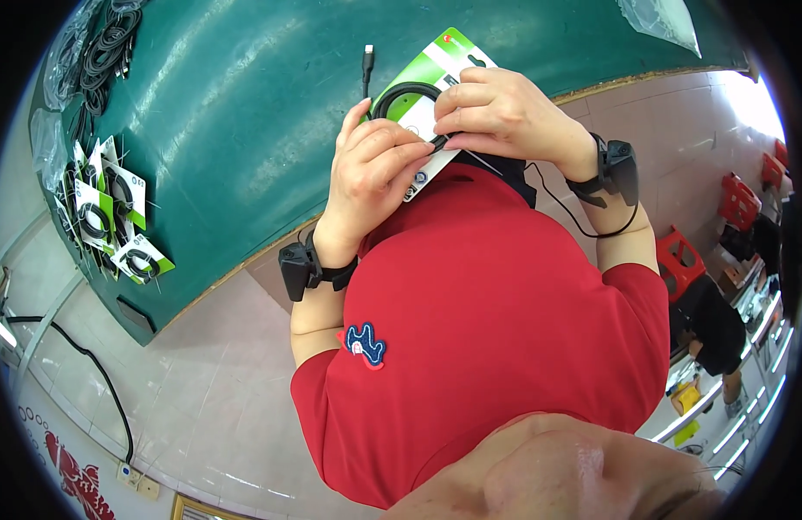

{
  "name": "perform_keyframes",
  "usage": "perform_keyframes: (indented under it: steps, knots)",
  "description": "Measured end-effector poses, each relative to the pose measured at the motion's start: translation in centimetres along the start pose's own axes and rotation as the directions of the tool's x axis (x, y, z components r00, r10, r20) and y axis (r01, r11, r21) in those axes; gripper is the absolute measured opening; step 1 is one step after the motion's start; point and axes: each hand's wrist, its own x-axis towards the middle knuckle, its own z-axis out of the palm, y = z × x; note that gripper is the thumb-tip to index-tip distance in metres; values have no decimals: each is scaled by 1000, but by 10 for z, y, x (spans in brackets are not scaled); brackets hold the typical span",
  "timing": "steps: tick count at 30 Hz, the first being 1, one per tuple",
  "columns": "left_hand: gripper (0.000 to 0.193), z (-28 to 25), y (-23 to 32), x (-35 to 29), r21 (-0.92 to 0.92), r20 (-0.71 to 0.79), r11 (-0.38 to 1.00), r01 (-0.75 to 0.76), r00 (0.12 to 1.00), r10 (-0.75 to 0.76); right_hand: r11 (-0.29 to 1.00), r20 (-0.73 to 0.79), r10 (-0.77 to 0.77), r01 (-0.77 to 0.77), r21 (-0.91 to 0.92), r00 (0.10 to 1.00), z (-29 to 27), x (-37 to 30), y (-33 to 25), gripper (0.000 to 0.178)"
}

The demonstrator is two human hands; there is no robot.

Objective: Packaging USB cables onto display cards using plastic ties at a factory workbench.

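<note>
1. Location: the coiled black USB cable lies against a green-and-white retail card, held at the near edge of the worktop.
2. Left hand: grip closed, thumb and finger pinching at the coil's lower side.
3. Right hand: grip closed on the coil and card from the opposite side. Whether a tie lies between the fingertips cannot be told.
4. Step, as judged: securing the coil to the card. Keep the loops flat and stacked; pinch firmly without creasing the card.
5. The cable plug projects past the card toward the far edge; advisable to keep it clear of the fastening.
6. Reference: carded cables are heaped near the worktop's left edge; matching their neat coils appears sound.
</note>
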Motion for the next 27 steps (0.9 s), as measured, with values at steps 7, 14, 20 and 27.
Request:
perform_keyframes:
  steps: [7, 14, 20, 27]
  knots:
    - [23, 0, 4, 8, -47, -123, 999, 17, 992, -22, 989, -254, 113, -86, 117, 961, 9, 19, 5, 20]
    - [20, 10, 1, 3, 53, -356, 952, 301, 897, -264, 958, -268, 270, -287, -25, 925, 30, 23, 3, 18]
    - [20, 11, 4, 7, 48, -340, 947, 318, 896, -284, 953, -272, 293, -304, 3, 916, 30, 23, 4, 18]
    - [21, 16, 0, 10, 8, -354, 974, 228, 911, -210, 972, -377, 218, -233, 6, 900, 31, 28, 5, 16]
